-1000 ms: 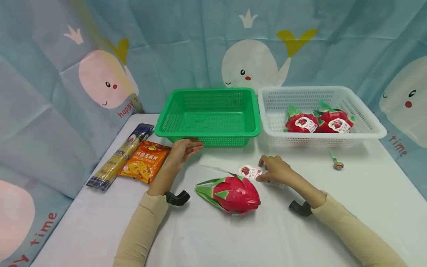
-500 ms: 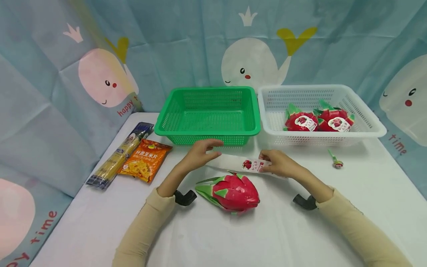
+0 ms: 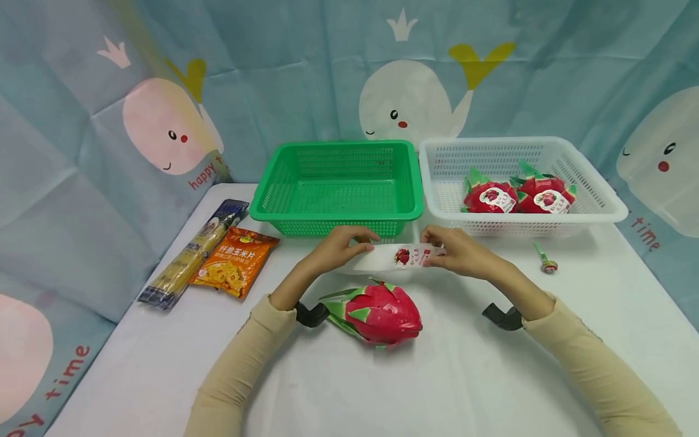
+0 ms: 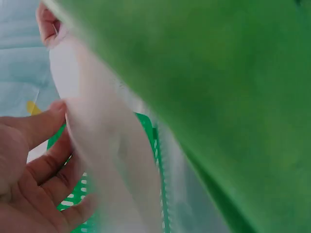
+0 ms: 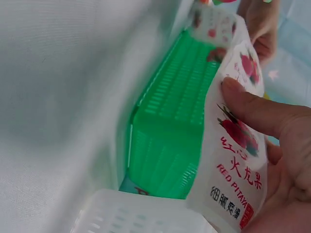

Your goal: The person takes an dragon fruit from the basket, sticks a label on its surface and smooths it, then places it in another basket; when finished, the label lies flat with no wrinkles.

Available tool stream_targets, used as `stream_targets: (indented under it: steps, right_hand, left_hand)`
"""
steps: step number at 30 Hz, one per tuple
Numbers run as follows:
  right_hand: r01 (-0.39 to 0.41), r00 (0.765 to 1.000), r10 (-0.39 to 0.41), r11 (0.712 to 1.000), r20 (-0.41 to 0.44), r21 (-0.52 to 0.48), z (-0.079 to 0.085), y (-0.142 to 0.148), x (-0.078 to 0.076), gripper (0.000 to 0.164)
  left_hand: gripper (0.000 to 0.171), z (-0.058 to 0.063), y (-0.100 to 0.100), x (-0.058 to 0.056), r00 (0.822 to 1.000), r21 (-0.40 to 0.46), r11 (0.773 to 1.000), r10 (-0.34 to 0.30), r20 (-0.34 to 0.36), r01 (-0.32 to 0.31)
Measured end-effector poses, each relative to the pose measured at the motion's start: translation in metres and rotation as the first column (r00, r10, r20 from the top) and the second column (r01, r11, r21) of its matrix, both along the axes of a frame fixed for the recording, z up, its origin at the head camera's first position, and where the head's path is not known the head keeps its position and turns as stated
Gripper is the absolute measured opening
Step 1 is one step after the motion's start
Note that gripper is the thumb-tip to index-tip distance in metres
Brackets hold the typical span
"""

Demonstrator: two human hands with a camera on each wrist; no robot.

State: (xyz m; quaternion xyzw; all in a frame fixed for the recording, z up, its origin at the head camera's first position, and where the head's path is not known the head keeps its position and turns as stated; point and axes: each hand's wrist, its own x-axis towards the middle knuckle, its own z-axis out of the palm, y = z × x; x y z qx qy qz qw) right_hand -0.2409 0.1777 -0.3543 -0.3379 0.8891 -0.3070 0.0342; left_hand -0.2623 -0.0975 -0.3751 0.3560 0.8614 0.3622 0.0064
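Between both hands a white strip of fruit-printed sticker labels (image 3: 388, 258) is stretched, held above the table. My right hand (image 3: 464, 252) pinches its right part, thumb on the printed face (image 5: 235, 133) and fingers behind. My left hand (image 3: 341, 249) has its thumb and fingers at the strip's left end; in the left wrist view the thumb and index finger (image 4: 58, 145) meet the edge of the strip (image 4: 107, 131). Just below the hands lies a red dragon fruit (image 3: 384, 315) on its side, green leaves pointing left. A blurred green surface (image 4: 233, 73) covers much of the left wrist view.
Behind the hands stand a green basket (image 3: 333, 216) and a white basket (image 3: 524, 216) holding two labelled dragon fruits (image 3: 498, 198). At left lie a pasta pack (image 3: 193, 252) and an orange snack bag (image 3: 235, 261). A lollipop (image 3: 548, 266) lies on the right.
My left hand has moved right from beside the green basket to the strip's left end. The strip has been lifted off the table by the hands. The dragon fruit stays put.
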Motion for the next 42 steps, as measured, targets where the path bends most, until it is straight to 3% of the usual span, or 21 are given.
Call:
stream_targets:
  steps: [3,8,11,14,19,24,29,36,39,42]
  right_hand:
    - [-0.011,1.000,0.011,1.000,-0.006,-0.008,0.000,0.001,-0.001,0.034]
    - [-0.037,0.998,0.035,0.998,0.052,0.041,0.001,0.003,-0.003,0.023]
    - [-0.044,0.996,0.040,0.998,0.076,0.053,0.003,0.002,-0.003,0.037]
    - [-0.074,0.993,0.077,0.997,0.089,-0.029,0.005,-0.003,-0.003,0.050]
    - [-0.173,0.981,0.188,0.964,0.057,-0.200,0.006,-0.012,-0.003,0.038]
    - [-0.234,0.969,0.245,0.942,0.019,-0.241,0.003,-0.016,-0.001,0.033]
    - [-0.222,0.975,0.214,0.943,-0.058,-0.249,-0.002,-0.016,-0.001,0.030]
    - [-0.249,0.964,0.186,0.887,-0.192,-0.388,-0.015,-0.015,-0.004,0.019]
    - [-0.207,0.975,0.144,0.864,-0.168,-0.459,-0.015,-0.013,-0.003,0.017]
    - [-0.130,0.991,0.098,0.834,-0.088,-0.536,-0.012,-0.009,-0.003,0.016]
  left_hand:
    - [0.017,-0.001,-0.003,0.000,1.000,0.029,1.000,-0.004,0.018,0.004]
    - [0.014,0.002,-0.006,-0.001,0.999,0.047,0.999,-0.016,0.033,0.014]
    - [0.013,0.007,-0.006,0.000,0.999,0.050,0.998,-0.025,0.034,0.023]
    - [0.013,0.012,-0.005,0.001,0.999,0.050,0.998,-0.029,0.031,0.027]
    - [0.014,0.015,-0.004,0.001,0.999,0.044,0.998,-0.040,0.028,0.039]
    - [0.013,0.016,-0.004,0.000,0.997,0.062,0.996,-0.067,0.040,0.064]
    - [0.012,0.017,-0.006,0.000,0.996,0.073,0.995,-0.076,0.043,0.073]
    - [0.013,0.013,-0.007,-0.002,0.995,0.081,0.996,-0.041,0.093,0.034]
    - [0.012,0.007,-0.009,-0.005,0.995,0.057,0.998,0.007,0.104,-0.013]
    - [0.010,0.000,-0.012,-0.007,0.994,0.018,0.998,0.051,0.093,-0.053]
